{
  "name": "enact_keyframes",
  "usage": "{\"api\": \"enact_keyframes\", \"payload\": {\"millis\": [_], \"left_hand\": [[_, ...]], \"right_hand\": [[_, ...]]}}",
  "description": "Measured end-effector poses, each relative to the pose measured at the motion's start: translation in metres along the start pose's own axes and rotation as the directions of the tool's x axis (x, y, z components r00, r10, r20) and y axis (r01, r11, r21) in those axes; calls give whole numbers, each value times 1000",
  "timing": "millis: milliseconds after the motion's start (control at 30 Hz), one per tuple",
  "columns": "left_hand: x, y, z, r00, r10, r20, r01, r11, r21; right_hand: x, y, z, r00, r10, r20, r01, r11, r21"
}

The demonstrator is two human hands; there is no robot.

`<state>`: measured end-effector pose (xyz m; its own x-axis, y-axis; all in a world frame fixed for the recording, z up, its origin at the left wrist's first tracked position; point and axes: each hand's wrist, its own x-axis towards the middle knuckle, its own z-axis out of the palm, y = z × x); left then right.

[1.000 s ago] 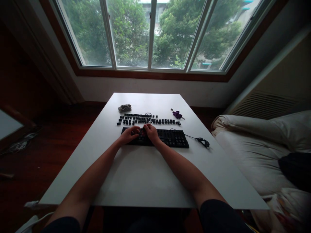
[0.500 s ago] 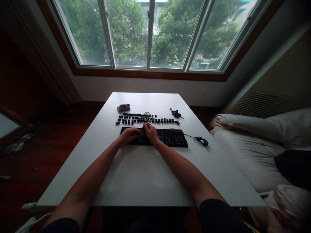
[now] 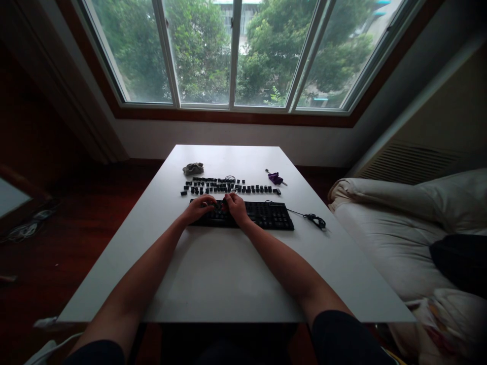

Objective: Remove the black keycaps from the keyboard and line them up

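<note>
A black keyboard (image 3: 266,214) lies across the middle of a white table (image 3: 228,274). Both my hands rest on its left half. My left hand (image 3: 199,209) is curled over the keys with bent fingers. My right hand (image 3: 235,208) sits just beside it, fingers pinched down toward the keys close to the left hand's fingertips. What either hand holds is too small to make out. Several loose black keycaps (image 3: 228,187) lie in rows just beyond the keyboard.
A crumpled grey cloth (image 3: 193,168) sits at the far left of the keycaps. A purple-handled tool (image 3: 276,178) lies at the far right. The keyboard's cable (image 3: 314,220) coils to its right. A bed with white bedding (image 3: 411,233) borders the table's right side.
My left hand has shifted slightly left and up on the keyboard. The right hand stays nearly in place.
</note>
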<state>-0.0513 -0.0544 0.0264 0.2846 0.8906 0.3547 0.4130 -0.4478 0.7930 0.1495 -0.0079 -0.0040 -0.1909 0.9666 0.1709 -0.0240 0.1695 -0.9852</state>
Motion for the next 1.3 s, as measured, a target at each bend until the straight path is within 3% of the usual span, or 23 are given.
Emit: {"api": "enact_keyframes", "payload": {"millis": [100,200,367,567,1000,1300], "left_hand": [[3,-7,-5,986,-111,-128,121,990,76],[9,-16,-8,972,-134,-195,165,975,149],[27,-30,-8,980,-121,-159,172,914,368],[53,-38,-4,985,-54,-164,149,747,648],[75,-51,8,973,-141,-183,231,632,740],[74,-49,11,975,-105,-198,219,639,737]], "right_hand": [[-1,-1,0,1000,11,-1,-11,1000,-2],[-1,-2,0,1000,5,-2,-5,1000,4],[-2,-2,-1,1000,-2,-3,2,1000,28],[-2,-1,-1,1000,8,-4,-8,1000,18],[0,2,-2,1000,-6,11,6,1000,-2],[-3,-3,-2,1000,4,12,-4,1000,-10]]}}
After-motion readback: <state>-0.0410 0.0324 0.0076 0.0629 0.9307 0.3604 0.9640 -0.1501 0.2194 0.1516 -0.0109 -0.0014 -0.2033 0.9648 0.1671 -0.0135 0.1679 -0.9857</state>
